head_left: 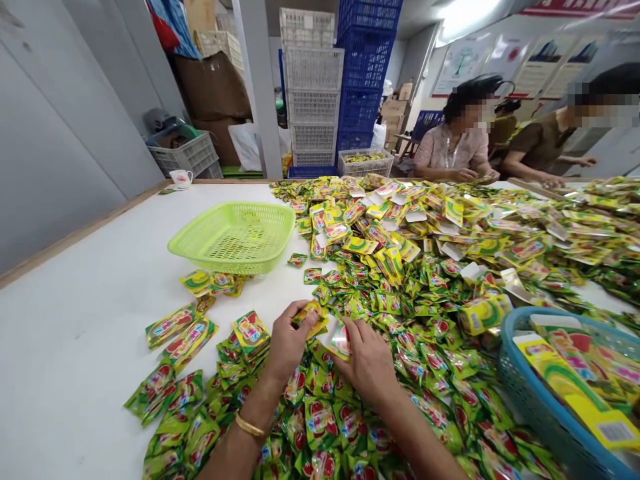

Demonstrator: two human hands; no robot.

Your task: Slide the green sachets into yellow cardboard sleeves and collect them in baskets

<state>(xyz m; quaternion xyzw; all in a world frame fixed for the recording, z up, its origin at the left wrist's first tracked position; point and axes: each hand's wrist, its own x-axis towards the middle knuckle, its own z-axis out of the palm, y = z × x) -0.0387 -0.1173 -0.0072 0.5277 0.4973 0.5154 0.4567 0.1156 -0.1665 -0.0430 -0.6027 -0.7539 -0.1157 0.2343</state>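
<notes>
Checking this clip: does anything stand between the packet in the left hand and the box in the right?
Nothing separate is visible between the packet in the left hand and the box in the right hand; only the box's own white flap shows there. Loose green packets lie below.

This place is a workshop. It is shown by the wide surface (95, 300) with heaps of packets (320, 420) and boxes (361, 245), the tall stacks of crates (314, 107) behind it, and the people (450, 152) at its far edge.

Open tabletop (85, 320) leftward — packets (320, 421) rightward
</notes>
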